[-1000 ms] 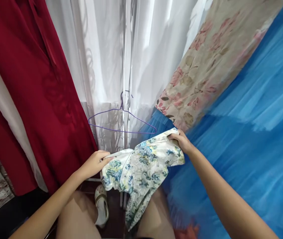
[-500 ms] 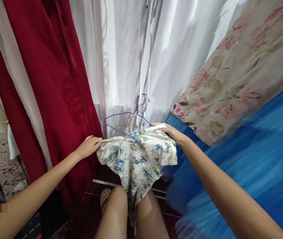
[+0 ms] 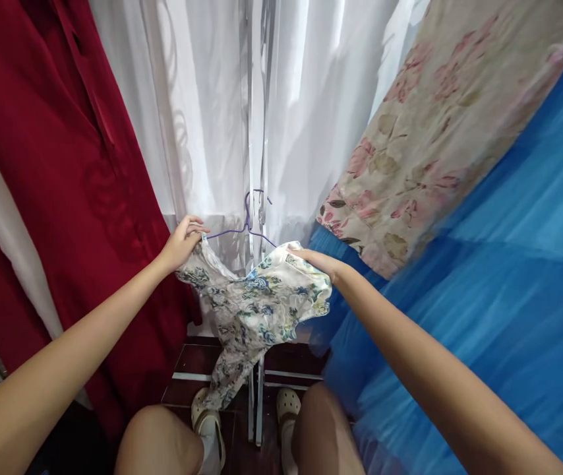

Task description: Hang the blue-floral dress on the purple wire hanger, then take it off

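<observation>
A white garment with a blue and yellow floral print hangs from a thin purple hanger, its lower part trailing down to the left. My left hand pinches the garment's left shoulder at the hanger's left end. On the other side, my right hand grips the right shoulder, with the thumb on top of the cloth and the other fingers hidden beneath it. The hanger's hook points up in front of a metal stand; I cannot tell whether they touch. Most of the hanger's lower bar is behind the cloth.
Long red garments hang at the left. A beige floral garment and blue tulle hang at the right. White curtains are behind the metal stand, which rests on dark tiles between my feet in clogs.
The garment's left shoulder has been drawn up over the hanger's left end, which was bare before. My left hand has risen. My knees have spread apart and the view has shifted right.
</observation>
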The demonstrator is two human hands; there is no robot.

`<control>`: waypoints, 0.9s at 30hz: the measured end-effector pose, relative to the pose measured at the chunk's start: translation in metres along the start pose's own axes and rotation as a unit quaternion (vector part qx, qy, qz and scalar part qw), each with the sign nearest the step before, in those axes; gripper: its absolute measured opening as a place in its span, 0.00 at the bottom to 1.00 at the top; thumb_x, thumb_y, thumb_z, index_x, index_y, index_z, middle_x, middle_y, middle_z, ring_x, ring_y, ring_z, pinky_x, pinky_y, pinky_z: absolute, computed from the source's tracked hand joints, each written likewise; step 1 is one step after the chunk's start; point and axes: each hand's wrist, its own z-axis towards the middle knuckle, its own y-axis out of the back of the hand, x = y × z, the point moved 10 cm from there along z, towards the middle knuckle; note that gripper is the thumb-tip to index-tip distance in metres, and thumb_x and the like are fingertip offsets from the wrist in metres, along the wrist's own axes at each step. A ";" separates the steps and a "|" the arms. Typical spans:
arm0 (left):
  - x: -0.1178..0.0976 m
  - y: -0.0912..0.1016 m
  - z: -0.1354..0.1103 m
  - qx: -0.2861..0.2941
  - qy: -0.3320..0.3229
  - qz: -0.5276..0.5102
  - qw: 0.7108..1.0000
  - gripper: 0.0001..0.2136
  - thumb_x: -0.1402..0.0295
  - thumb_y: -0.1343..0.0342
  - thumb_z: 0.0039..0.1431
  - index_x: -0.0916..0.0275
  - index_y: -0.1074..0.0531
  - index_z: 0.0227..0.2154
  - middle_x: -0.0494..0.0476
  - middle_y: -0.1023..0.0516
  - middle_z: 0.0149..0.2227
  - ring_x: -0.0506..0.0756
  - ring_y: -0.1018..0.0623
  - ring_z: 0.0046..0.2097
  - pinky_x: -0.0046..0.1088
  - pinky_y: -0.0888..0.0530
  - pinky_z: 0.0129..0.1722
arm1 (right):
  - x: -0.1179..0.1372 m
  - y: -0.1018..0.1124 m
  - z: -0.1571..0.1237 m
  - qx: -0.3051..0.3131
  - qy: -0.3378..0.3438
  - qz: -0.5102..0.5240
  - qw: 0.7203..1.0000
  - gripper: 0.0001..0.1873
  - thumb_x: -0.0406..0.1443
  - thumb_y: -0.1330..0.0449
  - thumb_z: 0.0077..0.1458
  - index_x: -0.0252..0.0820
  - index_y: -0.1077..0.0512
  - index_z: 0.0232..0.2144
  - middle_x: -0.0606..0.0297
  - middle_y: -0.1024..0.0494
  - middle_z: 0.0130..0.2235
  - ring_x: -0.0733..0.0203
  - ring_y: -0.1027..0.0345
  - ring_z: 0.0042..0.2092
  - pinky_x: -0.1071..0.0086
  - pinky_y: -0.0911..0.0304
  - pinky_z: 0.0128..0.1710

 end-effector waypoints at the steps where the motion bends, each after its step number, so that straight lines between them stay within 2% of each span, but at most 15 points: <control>1: -0.004 0.000 -0.002 -0.009 -0.002 -0.013 1.000 0.18 0.62 0.48 0.60 0.60 0.38 0.52 0.62 0.23 0.50 0.51 0.25 0.31 0.28 0.28 0.34 | -0.003 0.002 -0.001 -0.007 -0.003 -0.005 1.000 0.19 0.48 0.33 0.53 0.36 0.22 0.37 0.52 0.16 0.35 0.49 0.20 0.37 0.60 0.26 0.39; 3: -0.008 0.007 -0.011 -0.042 -0.003 0.012 0.999 0.20 0.59 0.44 0.59 0.59 0.36 0.52 0.61 0.25 0.53 0.47 0.28 0.27 0.26 0.30 0.31 | -0.003 0.010 -0.008 -0.046 0.034 -0.015 0.998 0.23 0.52 0.34 0.53 0.38 0.22 0.37 0.54 0.16 0.36 0.50 0.22 0.40 0.62 0.28 0.41; 4: -0.009 0.012 -0.019 -0.057 -0.002 0.038 0.998 0.19 0.58 0.43 0.58 0.60 0.33 0.50 0.59 0.24 0.51 0.47 0.29 0.26 0.25 0.31 0.31 | 0.001 0.016 -0.015 -0.078 0.079 -0.033 0.993 0.24 0.54 0.36 0.54 0.39 0.22 0.37 0.56 0.16 0.36 0.52 0.23 0.40 0.64 0.29 0.41; 6: -0.011 0.020 -0.035 -0.075 -0.008 0.082 0.994 0.15 0.56 0.43 0.60 0.62 0.27 0.42 0.55 0.21 0.42 0.49 0.28 0.28 0.25 0.32 0.32 | 0.011 0.025 -0.039 -0.145 0.186 -0.090 0.968 0.25 0.56 0.37 0.53 0.40 0.22 0.32 0.60 0.19 0.32 0.56 0.26 0.36 0.68 0.33 0.37; 8: -0.018 0.026 -0.048 -0.085 -0.031 0.108 0.990 0.13 0.57 0.45 0.62 0.62 0.24 0.36 0.54 0.20 0.35 0.53 0.24 0.34 0.25 0.31 0.36 | 0.017 0.028 -0.063 -0.188 0.260 -0.143 0.936 0.25 0.56 0.37 0.52 0.40 0.25 0.26 0.65 0.25 0.25 0.61 0.34 0.29 0.71 0.40 0.29; 10: -0.029 0.032 -0.052 -0.101 -0.051 0.137 0.984 0.13 0.58 0.47 0.64 0.61 0.23 0.37 0.54 0.19 0.36 0.55 0.22 0.38 0.26 0.31 0.38 | 0.024 0.029 -0.075 -0.211 0.284 -0.152 0.923 0.24 0.55 0.35 0.50 0.41 0.28 0.23 0.69 0.32 0.22 0.65 0.42 0.25 0.71 0.48 0.25; 12: -0.039 0.035 -0.048 -0.104 -0.052 0.179 0.977 0.13 0.58 0.48 0.64 0.60 0.24 0.41 0.54 0.19 0.37 0.55 0.22 0.38 0.26 0.32 0.38 | 0.044 0.027 -0.081 -0.238 0.303 -0.140 0.912 0.22 0.54 0.35 0.51 0.41 0.29 0.24 0.71 0.36 0.21 0.66 0.47 0.23 0.71 0.52 0.23; 15: -0.046 0.033 -0.039 -0.084 -0.050 0.186 0.978 0.11 0.60 0.48 0.64 0.61 0.27 0.41 0.55 0.21 0.36 0.55 0.24 0.37 0.27 0.33 0.38 | 0.080 0.002 -0.084 -0.261 0.313 -0.132 0.904 0.19 0.50 0.34 0.51 0.41 0.29 0.24 0.71 0.37 0.20 0.67 0.49 0.22 0.71 0.54 0.22; 17: -0.043 0.034 -0.040 -0.087 -0.040 0.145 0.985 0.10 0.61 0.50 0.65 0.61 0.28 0.37 0.53 0.23 0.33 0.54 0.26 0.34 0.26 0.34 0.36 | 0.091 -0.039 -0.086 -0.208 0.295 -0.141 0.922 0.20 0.51 0.35 0.52 0.40 0.28 0.24 0.70 0.35 0.20 0.67 0.47 0.22 0.71 0.51 0.22; 19: -0.033 0.039 -0.051 -0.116 -0.018 0.112 0.987 0.10 0.62 0.51 0.66 0.61 0.30 0.34 0.51 0.27 0.29 0.52 0.29 0.32 0.25 0.35 0.34 | 0.087 -0.097 -0.095 -0.072 0.285 -0.173 0.940 0.24 0.54 0.41 0.58 0.40 0.26 0.26 0.69 0.31 0.22 0.64 0.40 0.25 0.71 0.42 0.26; 20: -0.027 0.042 -0.059 -0.138 -0.008 0.101 0.985 0.10 0.62 0.52 0.66 0.61 0.31 0.33 0.50 0.28 0.29 0.52 0.30 0.31 0.25 0.36 0.33 | 0.078 -0.125 -0.103 0.011 0.279 -0.178 0.944 0.26 0.56 0.46 0.61 0.40 0.24 0.29 0.66 0.26 0.26 0.61 0.33 0.30 0.69 0.36 0.33; 22: -0.019 0.044 -0.075 -0.181 0.003 0.082 0.980 0.09 0.62 0.53 0.66 0.61 0.33 0.34 0.51 0.28 0.30 0.52 0.30 0.32 0.25 0.34 0.32 | 0.059 -0.157 -0.119 0.128 0.260 -0.154 0.945 0.32 0.59 0.53 0.64 0.41 0.22 0.38 0.63 0.20 0.36 0.55 0.27 0.42 0.63 0.32 0.46; 24: -0.017 0.039 -0.089 -0.214 0.006 0.056 0.975 0.10 0.61 0.55 0.67 0.61 0.33 0.37 0.52 0.28 0.33 0.52 0.29 0.34 0.25 0.32 0.34 | 0.047 -0.159 -0.127 0.165 0.253 -0.110 0.947 0.36 0.62 0.55 0.62 0.43 0.23 0.48 0.60 0.20 0.48 0.50 0.28 0.53 0.59 0.35 0.55; 25: -0.018 0.033 -0.094 -0.226 0.006 0.035 0.974 0.11 0.61 0.56 0.68 0.61 0.33 0.39 0.53 0.27 0.35 0.52 0.28 0.35 0.26 0.30 0.36 | 0.045 -0.152 -0.127 0.162 0.260 -0.091 0.948 0.39 0.63 0.57 0.61 0.44 0.25 0.53 0.59 0.22 0.53 0.48 0.31 0.57 0.57 0.37 0.58; 27: -0.023 0.015 -0.098 -0.212 0.018 -0.013 0.977 0.13 0.60 0.55 0.70 0.62 0.32 0.45 0.57 0.26 0.41 0.53 0.26 0.40 0.30 0.27 0.40 | 0.045 -0.138 -0.123 0.142 0.283 -0.092 0.944 0.40 0.63 0.61 0.62 0.47 0.32 0.61 0.58 0.29 0.62 0.47 0.36 0.62 0.53 0.41 0.62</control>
